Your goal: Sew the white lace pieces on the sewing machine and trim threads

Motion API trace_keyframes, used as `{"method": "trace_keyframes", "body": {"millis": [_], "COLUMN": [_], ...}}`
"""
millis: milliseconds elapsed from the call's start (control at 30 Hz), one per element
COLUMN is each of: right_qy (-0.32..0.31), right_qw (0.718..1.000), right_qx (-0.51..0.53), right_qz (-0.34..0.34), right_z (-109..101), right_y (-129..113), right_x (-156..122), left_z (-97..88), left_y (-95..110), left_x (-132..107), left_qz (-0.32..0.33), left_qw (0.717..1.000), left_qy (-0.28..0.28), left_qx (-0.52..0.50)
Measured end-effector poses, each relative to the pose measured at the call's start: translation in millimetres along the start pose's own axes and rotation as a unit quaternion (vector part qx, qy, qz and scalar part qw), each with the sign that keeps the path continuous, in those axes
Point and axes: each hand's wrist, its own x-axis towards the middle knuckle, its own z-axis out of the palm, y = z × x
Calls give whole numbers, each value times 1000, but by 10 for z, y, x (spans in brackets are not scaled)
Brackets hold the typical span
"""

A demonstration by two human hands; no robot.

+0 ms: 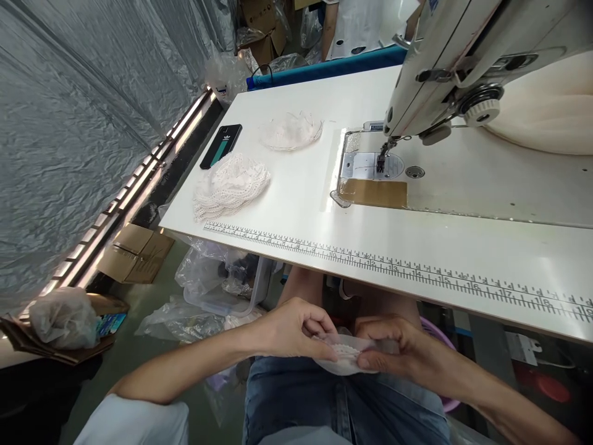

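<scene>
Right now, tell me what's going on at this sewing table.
A seated person holds a small white lace-edged piece over their lap, below the white table, pinched between left hand and right hand. On the tabletop lie a heap of lace pieces, a second flatter heap beyond it, and a phone near the left edge. The sewing machine stands to the right.

The white table point(296, 216) bears a sewing machine point(463, 62), phone point(221, 146), near lace pile point(230, 185) and far lace pile point(291, 131).
</scene>
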Motion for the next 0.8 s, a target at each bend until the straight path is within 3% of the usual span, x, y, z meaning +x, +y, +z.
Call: {"method": "trace_keyframes", "body": {"millis": [233, 500, 800], "right_qy": [28, 79, 113], "right_qw": [999, 996, 993], "right_qx": [44, 35, -4], "right_qz": [13, 12, 16], "right_z": [50, 42, 39], "right_y": [39, 182, 172], "right_x": [-9, -152, -269], "left_z": [13, 63, 316], "left_y": [7, -130, -245], "left_x": [-44, -20, 93], "left_qz": [52, 56, 19], "left_qw": [997, 993, 981], "left_qy": [23, 89, 151], "left_qx": [52, 43, -121]}}
